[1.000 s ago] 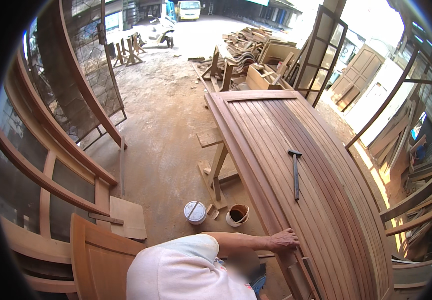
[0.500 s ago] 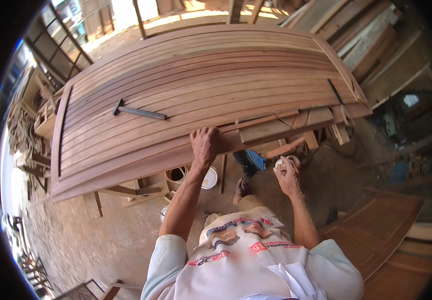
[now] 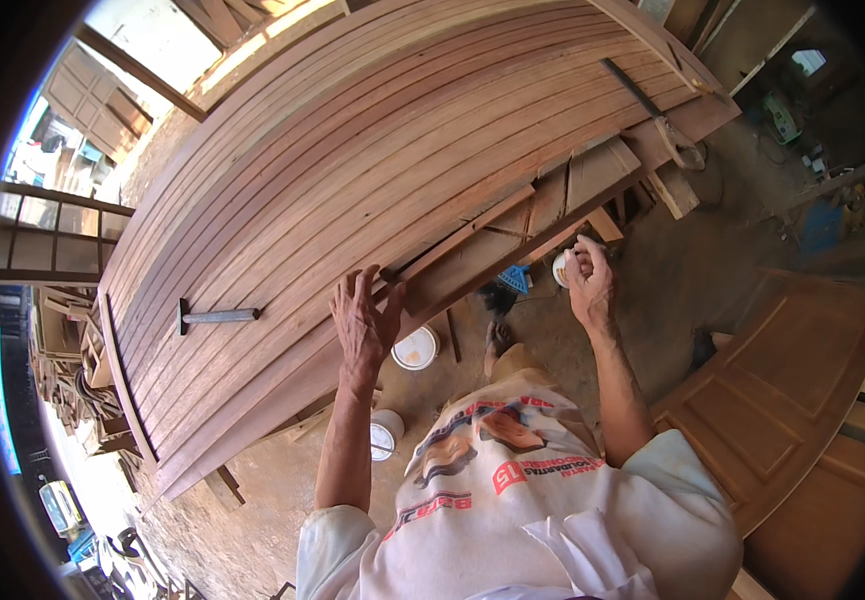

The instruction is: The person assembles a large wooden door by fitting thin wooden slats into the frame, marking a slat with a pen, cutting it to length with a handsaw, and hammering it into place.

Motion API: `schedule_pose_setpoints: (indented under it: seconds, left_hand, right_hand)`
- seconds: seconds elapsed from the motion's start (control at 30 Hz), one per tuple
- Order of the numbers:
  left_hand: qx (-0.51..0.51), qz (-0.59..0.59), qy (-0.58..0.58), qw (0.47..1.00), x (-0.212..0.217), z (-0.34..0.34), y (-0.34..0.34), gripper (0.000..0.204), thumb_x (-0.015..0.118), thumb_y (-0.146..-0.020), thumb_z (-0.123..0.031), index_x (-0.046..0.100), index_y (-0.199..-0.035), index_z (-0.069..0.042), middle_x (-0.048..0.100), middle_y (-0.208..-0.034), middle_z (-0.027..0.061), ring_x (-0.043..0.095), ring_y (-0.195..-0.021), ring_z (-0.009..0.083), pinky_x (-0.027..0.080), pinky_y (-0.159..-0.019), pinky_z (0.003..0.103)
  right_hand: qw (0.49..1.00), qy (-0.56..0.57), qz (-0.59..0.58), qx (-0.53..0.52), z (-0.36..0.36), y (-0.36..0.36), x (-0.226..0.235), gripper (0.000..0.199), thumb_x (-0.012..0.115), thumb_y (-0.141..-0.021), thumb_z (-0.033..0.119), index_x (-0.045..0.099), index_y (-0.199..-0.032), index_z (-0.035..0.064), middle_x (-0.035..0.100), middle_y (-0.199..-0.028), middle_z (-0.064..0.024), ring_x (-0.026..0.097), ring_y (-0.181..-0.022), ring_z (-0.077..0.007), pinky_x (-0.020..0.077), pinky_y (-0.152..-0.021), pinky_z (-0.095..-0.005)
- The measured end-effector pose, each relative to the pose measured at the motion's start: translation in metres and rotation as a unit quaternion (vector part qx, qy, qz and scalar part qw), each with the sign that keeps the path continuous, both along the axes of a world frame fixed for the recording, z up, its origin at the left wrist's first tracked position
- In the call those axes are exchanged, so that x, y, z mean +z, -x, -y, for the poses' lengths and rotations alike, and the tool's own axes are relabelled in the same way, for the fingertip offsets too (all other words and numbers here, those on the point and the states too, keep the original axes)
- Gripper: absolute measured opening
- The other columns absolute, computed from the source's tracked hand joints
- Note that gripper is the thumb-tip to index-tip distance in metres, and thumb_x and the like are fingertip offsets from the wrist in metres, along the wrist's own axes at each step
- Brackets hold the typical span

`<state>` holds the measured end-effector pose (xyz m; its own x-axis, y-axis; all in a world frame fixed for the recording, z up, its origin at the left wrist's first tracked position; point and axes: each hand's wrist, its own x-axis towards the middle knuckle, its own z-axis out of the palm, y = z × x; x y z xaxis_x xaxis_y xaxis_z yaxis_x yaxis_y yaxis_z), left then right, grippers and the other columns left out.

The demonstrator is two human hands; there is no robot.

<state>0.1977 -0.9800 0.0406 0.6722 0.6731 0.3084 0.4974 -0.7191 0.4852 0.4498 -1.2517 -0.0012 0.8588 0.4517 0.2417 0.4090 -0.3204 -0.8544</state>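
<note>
head view: left hand [image 3: 364, 318] lies flat, fingers spread, on the near edge of the slatted wooden panel [image 3: 372, 170], gripping nothing; right hand [image 3: 588, 283] has its fingers curled round a small pale object [image 3: 561, 268] just off that edge. risk, judged: leaning weight could shift the panel on its supports. below, two white tubs [image 3: 415, 348], contents unclear.

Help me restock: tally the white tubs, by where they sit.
Under the slatted wooden panel:
On the ground: 2, one by the left hand, one nearer.
In the right hand: 1.
Total: 3
</note>
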Motion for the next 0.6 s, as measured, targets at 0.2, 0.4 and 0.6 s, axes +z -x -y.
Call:
schedule_pose_setpoints:
  seconds: [0.2, 0.4, 0.6]
  left_hand:
    - [-0.035, 0.002, -0.040, 0.999, 0.012, 0.013, -0.064, 0.049, 0.086, -0.084, -0.026, 0.067, -0.125, -0.008, 0.062, -0.120, 0.0172, 0.059, -0.112, 0.0387, 0.049, -0.096, 0.048]
    - [0.031, -0.001, -0.023, 0.999, 0.009, 0.022, -0.051, 0.044, 0.086, -0.086, -0.029, 0.068, -0.119, -0.007, 0.062, -0.116, 0.0189, 0.060, -0.111, 0.0387, 0.049, -0.095, 0.049]
    - [0.078, -0.094, 0.134, 0.983, 0.002, 0.001, 0.002, 0.045, 0.082, -0.092, -0.036, 0.069, -0.123, -0.007, 0.071, -0.099, 0.0148, 0.069, -0.095, 0.0333, 0.053, -0.086, 0.045]
  right_hand:
    - [0.973, 0.067, 0.179, -0.126, -0.019, -0.145, 0.049, 0.050, 0.070, -0.102, 0.026, 0.057, -0.142, -0.0013, 0.061, -0.134, -0.0229, 0.057, -0.128, -0.0388, 0.0488, -0.106, -0.0500]
    - [0.917, 0.241, 0.234, -0.213, 0.034, -0.303, 0.038, 0.060, 0.065, -0.102, 0.041, 0.055, -0.147, 0.0021, 0.059, -0.145, -0.0217, 0.051, -0.138, -0.0396, 0.0403, -0.115, -0.0530]
    - [0.889, 0.392, 0.175, -0.159, 0.058, -0.346, 0.006, 0.056, 0.059, -0.106, 0.039, 0.051, -0.153, 0.0089, 0.059, -0.147, -0.0208, 0.050, -0.142, -0.0392, 0.0382, -0.117, -0.0554]
